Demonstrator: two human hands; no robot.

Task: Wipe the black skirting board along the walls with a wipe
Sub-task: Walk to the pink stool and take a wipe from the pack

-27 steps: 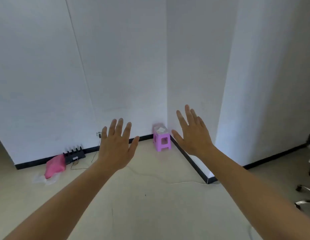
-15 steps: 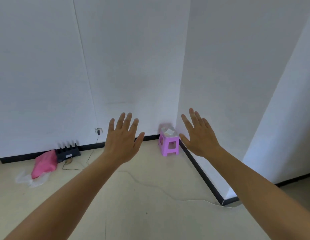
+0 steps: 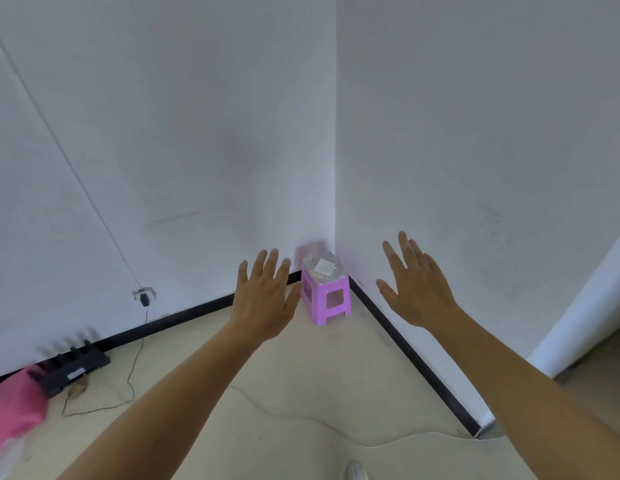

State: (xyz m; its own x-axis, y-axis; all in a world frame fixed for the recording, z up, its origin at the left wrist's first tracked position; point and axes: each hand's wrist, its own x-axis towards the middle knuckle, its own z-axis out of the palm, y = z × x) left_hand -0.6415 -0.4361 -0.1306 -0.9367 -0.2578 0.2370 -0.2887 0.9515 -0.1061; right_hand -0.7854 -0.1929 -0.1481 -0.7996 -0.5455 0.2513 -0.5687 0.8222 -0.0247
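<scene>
**Both hands spread open in the air, facing the corner**

At the far left a pink bag (image 3: 14, 407) lies on the floor (image 3: 301, 382) against the wall. Just beside it, to the right, sits a black device (image 3: 73, 367) with upright prongs; it is blurred. A thin dark cord (image 3: 135, 362) runs from the floor near it up to a plug in a wall socket (image 3: 144, 295).

The black skirting board (image 3: 184, 315) runs along the foot of the left wall to the corner. From there it turns and follows the right wall toward the camera, ending at that wall's outer edge.

The left hand (image 3: 265, 299) is held out in the air, back toward the camera, fingers straight and spread. It holds nothing and touches nothing.

A small purple stool (image 3: 325, 294) stands on the floor in the corner, close to both runs of skirting. On its top lies a white folded sheet (image 3: 324, 266), too small to tell whether it is the wipe.

The right hand (image 3: 417, 285) is raised in the same way, fingers straight and fanned, empty, well apart from the wall behind it.

A pale cable (image 3: 336, 427) snakes across the floor between the forearms. The tip of a shoe (image 3: 355, 471) shows at the bottom edge.
</scene>
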